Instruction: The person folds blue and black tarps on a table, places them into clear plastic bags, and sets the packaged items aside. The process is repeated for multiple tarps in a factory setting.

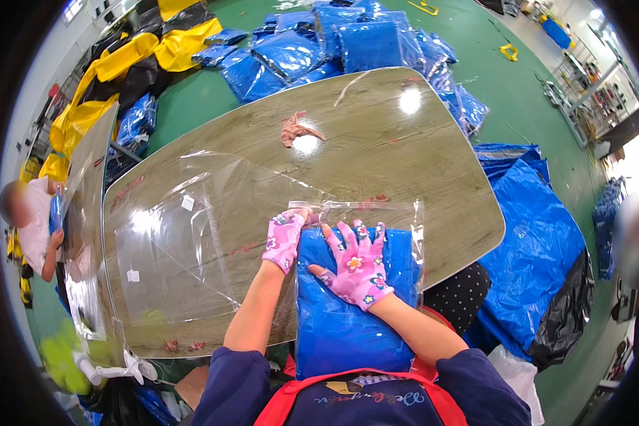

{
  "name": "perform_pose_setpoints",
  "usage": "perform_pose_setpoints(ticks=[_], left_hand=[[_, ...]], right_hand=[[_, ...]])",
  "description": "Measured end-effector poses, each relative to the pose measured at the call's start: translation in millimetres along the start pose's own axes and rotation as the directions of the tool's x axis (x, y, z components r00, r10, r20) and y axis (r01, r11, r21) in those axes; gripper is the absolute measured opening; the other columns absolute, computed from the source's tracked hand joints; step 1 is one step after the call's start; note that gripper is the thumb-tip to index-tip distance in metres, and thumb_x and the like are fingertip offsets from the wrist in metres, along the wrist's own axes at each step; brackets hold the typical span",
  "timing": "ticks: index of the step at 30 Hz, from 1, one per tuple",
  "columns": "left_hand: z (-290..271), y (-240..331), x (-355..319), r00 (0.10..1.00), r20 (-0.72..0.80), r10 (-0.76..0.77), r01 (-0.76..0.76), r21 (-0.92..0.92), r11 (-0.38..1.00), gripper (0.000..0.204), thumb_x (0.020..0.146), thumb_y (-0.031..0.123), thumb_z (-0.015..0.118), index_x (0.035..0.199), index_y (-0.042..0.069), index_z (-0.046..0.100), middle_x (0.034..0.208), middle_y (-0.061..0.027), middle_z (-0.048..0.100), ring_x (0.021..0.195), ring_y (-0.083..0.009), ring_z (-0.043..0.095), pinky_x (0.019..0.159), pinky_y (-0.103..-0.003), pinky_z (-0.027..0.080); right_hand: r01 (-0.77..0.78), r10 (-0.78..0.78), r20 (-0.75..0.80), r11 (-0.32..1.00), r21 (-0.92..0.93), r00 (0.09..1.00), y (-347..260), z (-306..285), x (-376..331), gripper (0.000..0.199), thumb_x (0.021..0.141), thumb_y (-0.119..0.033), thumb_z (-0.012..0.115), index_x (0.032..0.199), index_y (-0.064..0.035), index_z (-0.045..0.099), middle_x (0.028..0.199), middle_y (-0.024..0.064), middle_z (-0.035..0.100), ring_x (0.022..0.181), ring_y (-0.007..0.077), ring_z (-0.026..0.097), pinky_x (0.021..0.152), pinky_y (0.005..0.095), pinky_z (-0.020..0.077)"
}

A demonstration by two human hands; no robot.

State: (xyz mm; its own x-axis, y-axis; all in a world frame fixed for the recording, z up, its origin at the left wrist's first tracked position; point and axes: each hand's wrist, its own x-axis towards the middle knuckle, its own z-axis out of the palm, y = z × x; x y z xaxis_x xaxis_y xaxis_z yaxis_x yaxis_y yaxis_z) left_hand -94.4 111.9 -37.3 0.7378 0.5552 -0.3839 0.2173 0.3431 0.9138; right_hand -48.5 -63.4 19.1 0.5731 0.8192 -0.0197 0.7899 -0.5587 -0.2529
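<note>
While you lean over the wood-grain oval counter, your left hand in its pink flowered glove pinches the open edge of a clear plastic bag. Your right hand, gloved alike, lies flat with fingers spread on the folded blue fabric bundle, pressing rather than gripping. The bundle rests at the near counter edge, its far end inside the bag. A stack of clear flat plastic bags lies just left. A small pinkish rag sits well beyond. Bagged blue bundles are piled on the green floor.
</note>
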Motion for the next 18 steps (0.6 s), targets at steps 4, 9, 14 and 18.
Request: perform_pose_setpoints(ticks=[4,9,14,18], left_hand=[[2.4,16.2,-11.9,0.995,0.031,-0.100,0.103,-0.174,0.979,0.040,0.097,0.031,0.055,0.115,-0.004,0.059,0.106,-0.0159,0.068,0.095,-0.0239,0.066,0.083,-0.034,0.053],[5.6,53.7,-24.7,0.995,0.098,0.016,-0.023,0.070,0.997,0.031,0.101,0.021,0.049,0.106,-0.005,0.064,0.097,-0.0022,0.069,0.084,-0.0080,0.058,0.073,-0.025,0.047],[-5.5,59.8,-36.9,0.948,0.178,0.264,-0.311,0.336,0.889,0.026,0.101,0.016,0.048,0.107,-0.005,0.062,0.095,-0.0055,0.070,0.087,-0.0091,0.060,0.076,-0.024,0.047],[3.4,95.7,-68.6,0.978,0.124,0.168,-0.187,0.162,0.969,0.027,0.101,0.018,0.047,0.110,-0.003,0.060,0.099,-0.0142,0.070,0.089,-0.0164,0.065,0.078,-0.027,0.050]], right_hand=[[0.035,-0.022,-0.072,0.983,0.182,0.997,14.9,-2.4,33.6,0.041,0.092,-0.045,0.052,0.117,-0.0140,0.063,0.114,0.0107,0.060,0.105,0.0318,0.056,0.102,0.0547,0.0321],[0.370,-0.370,-0.252,0.928,-0.046,0.894,10.7,-23.9,97.3,0.022,0.088,-0.027,0.056,0.103,-0.0129,0.065,0.090,0.0071,0.062,0.084,0.0267,0.062,0.066,0.0396,0.0518],[0.594,-0.598,0.009,0.794,-0.126,0.801,4.8,-73.5,112.0,0.014,0.085,-0.025,0.057,0.085,-0.0105,0.057,0.084,0.0087,0.061,0.081,0.0263,0.062,0.062,0.0374,0.0515],[0.333,-0.334,0.015,0.933,-0.140,0.943,36.3,-106.0,145.8,0.011,0.086,-0.021,0.056,0.090,-0.0109,0.057,0.087,0.0079,0.060,0.080,0.0233,0.061,0.062,0.0361,0.0505]])
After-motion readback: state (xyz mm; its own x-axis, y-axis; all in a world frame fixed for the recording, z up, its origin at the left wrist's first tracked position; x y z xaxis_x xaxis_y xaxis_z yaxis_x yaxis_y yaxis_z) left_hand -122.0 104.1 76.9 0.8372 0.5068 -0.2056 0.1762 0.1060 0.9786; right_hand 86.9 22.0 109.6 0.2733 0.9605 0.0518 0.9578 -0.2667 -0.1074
